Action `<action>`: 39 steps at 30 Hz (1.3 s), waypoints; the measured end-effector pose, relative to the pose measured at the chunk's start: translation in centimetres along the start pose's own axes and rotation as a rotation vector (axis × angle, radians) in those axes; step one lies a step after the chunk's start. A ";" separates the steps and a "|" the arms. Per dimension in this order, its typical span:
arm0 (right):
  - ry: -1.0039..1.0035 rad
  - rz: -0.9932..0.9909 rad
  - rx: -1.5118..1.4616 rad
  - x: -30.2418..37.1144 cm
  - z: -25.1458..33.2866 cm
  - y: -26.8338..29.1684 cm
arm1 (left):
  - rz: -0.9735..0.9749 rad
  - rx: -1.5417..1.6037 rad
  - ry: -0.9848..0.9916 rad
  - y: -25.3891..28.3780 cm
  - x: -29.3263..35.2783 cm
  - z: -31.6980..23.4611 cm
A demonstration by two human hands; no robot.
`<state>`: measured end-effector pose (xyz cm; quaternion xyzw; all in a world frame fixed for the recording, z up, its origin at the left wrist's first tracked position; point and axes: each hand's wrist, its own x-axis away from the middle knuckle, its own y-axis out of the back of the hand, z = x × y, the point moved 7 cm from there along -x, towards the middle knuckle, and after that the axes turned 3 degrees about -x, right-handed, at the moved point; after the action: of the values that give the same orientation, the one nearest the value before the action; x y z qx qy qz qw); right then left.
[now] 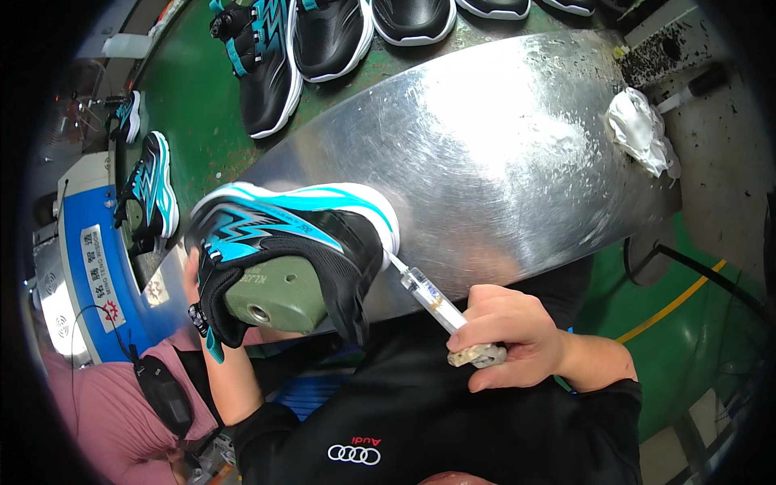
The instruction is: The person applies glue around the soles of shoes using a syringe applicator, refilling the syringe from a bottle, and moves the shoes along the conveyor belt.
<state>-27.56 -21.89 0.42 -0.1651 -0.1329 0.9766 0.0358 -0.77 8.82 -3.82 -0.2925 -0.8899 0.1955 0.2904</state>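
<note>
A black and turquoise sports shoe (pixel 339 198) with a white sole edge lies tilted in front of me, toe to the left and heel to the right. A green shoe last (pixel 279 293) fills its opening. My left hand (pixel 191 275) grips the shoe from behind at its toe end; most of the fingers are hidden by it. In my right hand (pixel 517 331) is a clear syringe (pixel 432 299), fingers wrapped round its whitish, crusted rear end. Its thin tip meets the heel where the upper joins the sole.
Beneath the shoe is a scratched metal plate (pixel 501 162). Several black shoes (pixel 271 73) line the green table beyond it. Crumpled white cloth (pixel 643 133) lies at the right. Two more shoes (pixel 149 190) stand left, near a blue and white machine (pixel 101 259). A person in pink (pixel 121 412) is at lower left.
</note>
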 end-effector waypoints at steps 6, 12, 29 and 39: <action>-0.010 -0.034 0.036 -0.5 -0.8 -1.2 | -0.193 -0.027 -0.132 2.7 6.3 1.9; -0.022 -0.041 0.071 -0.7 -0.5 -1.8 | -0.239 -0.081 -0.042 -0.2 12.0 4.9; -0.075 0.050 0.150 -1.3 2.5 -4.3 | 0.071 0.399 0.244 -12.3 12.2 14.6; -0.326 0.168 0.198 0.5 6.7 -4.7 | 0.320 0.643 0.512 -15.9 10.7 17.4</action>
<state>-30.11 -18.98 7.69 -0.0109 -0.0260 0.9983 -0.0515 -25.26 0.57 -4.39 -0.3602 -0.6266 0.4262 0.5440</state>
